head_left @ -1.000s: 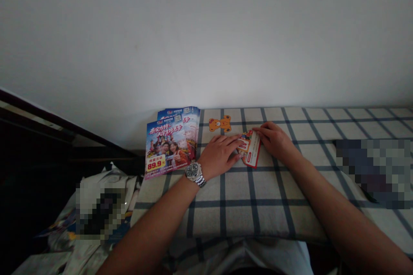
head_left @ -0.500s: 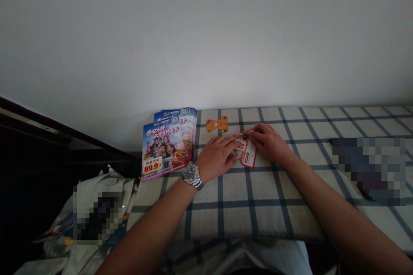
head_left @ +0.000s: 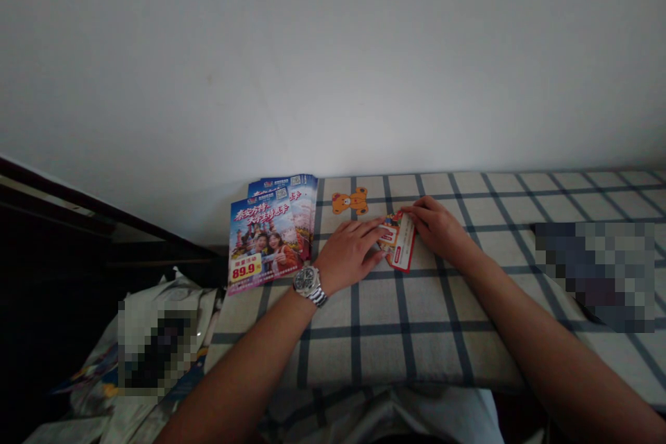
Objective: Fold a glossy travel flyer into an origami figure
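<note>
- Hands meet over a small red-and-white folded leaflet that lies on the checked cloth, straight ahead of the person and near the far edge by the wall.
- The left hand lies palm down. Its fingers are stretched out and held together, and their tips press on the left part of the leaflet. It grasps nothing.
- The right hand comes in from the other side with curled fingers. Their tips seem closed on the far right edge of the leaflet, whose white panel looks slightly raised off the cloth.
- The leaflet sits between the two hands and touches both. Its long axis runs mostly away from the person, with the far end leaning a little to the right. More of the left hand covers it, while the right hand holds only its edge.
- A metal wristwatch is on the left wrist.
- Just beyond the left fingertips, an orange bear-shaped cutout lies flat, apart from both hands.
- Left of the left hand, a stack of printed flyers rests at the cloth's corner, near the hand but not touching it.
</note>
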### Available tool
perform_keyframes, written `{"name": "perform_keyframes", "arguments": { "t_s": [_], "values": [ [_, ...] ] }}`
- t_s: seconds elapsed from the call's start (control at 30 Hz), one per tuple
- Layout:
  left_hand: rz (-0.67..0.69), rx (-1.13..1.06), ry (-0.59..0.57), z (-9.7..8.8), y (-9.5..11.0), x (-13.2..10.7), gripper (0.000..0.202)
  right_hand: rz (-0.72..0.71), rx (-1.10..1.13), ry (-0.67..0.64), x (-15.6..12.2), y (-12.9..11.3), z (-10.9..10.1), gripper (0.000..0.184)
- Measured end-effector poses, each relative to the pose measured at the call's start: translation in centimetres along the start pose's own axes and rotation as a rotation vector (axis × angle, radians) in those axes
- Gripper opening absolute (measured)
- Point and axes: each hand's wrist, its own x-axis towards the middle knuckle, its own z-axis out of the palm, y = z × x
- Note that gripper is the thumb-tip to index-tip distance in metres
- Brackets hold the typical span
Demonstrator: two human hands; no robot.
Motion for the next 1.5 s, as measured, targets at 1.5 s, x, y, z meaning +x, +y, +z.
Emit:
{"name": "perform_keyframes", "arguments": {
  "t_s": [1.5],
  "values": [
    [-0.06,-0.02,0.09,0.7,-1.1,0.0,0.041,-0.151,0.0,-0.107,-0.2,-1.7,-0.4,0.033]
  ]
}}
